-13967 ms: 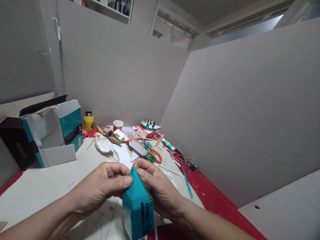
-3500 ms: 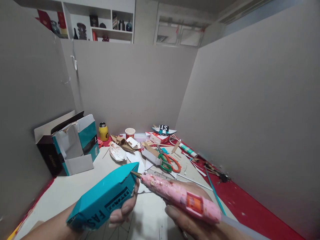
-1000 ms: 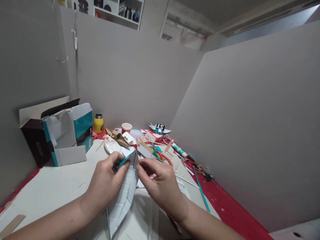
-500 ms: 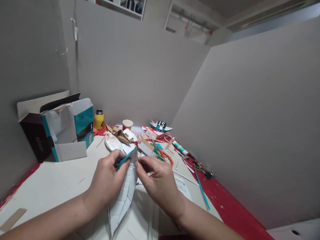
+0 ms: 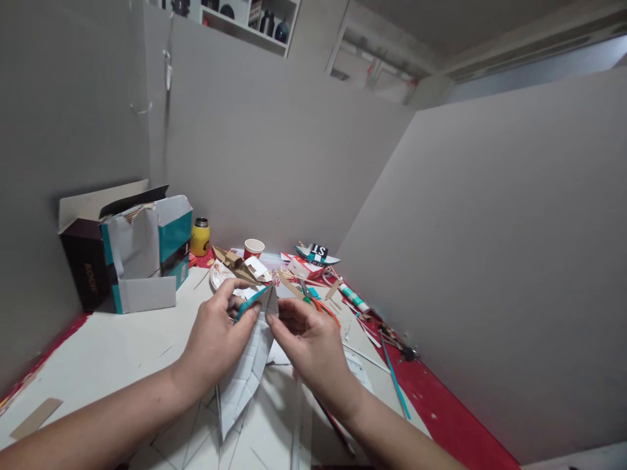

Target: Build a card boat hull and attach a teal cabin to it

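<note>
A long piece of folded cardboard (image 5: 247, 369), creased and white inside with a teal outer face, is held up between my two hands, its pointed end away from me. My left hand (image 5: 218, 329) grips the left side near the teal edge, thumb on the white face. On the right of the tip, my right hand (image 5: 308, 343) pinches the cardboard between thumb and fingers. Just beyond my right hand lie scissors (image 5: 329, 312) with orange and green handles, partly hidden by it.
A cut-open box (image 5: 147, 294) stands at the left by a yellow bottle (image 5: 200, 237). Behind my hands are a paper cup (image 5: 254, 248), a brown cardboard boat (image 5: 232, 262) and a teal and white boat (image 5: 317, 254). A teal strip (image 5: 396, 378) and a glue-like tube (image 5: 354, 297) lie right.
The view has shifted slightly, so the surroundings sit a little further right and mostly lower. My left fingers have lifted and spread a bit; both hands still hold the cardboard.
</note>
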{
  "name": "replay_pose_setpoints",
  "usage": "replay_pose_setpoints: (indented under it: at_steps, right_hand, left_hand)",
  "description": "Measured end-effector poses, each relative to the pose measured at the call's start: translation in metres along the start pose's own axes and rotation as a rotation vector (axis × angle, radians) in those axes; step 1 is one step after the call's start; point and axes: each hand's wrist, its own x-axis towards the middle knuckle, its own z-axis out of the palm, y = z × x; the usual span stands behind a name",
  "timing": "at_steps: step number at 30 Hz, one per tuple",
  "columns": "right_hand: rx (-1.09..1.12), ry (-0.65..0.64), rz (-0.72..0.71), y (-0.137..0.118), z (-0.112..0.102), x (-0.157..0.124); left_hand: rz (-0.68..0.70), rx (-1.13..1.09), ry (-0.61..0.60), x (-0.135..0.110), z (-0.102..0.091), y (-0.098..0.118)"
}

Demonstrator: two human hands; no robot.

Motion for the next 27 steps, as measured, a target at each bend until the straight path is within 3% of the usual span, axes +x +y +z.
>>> replay_pose_setpoints:
  at_steps: [12,16,27]
  right_hand:
    - [-0.135,0.0,-0.09,-0.004,-0.001,-0.004]
    - [-0.166,0.018,-0.115,-0.009,-0.002,-0.003]
    - [-0.236,0.044,-0.171,-0.011,-0.006,-0.004]
  left_hand:
    - [0.022,-0.113,-0.142,-0.004,0.0,0.006]
    - [-0.027,-0.1,-0.128,-0.006,0.0,0.008]
    - [0.017,-0.023,-0.155,-0.01,-0.003,0.011]
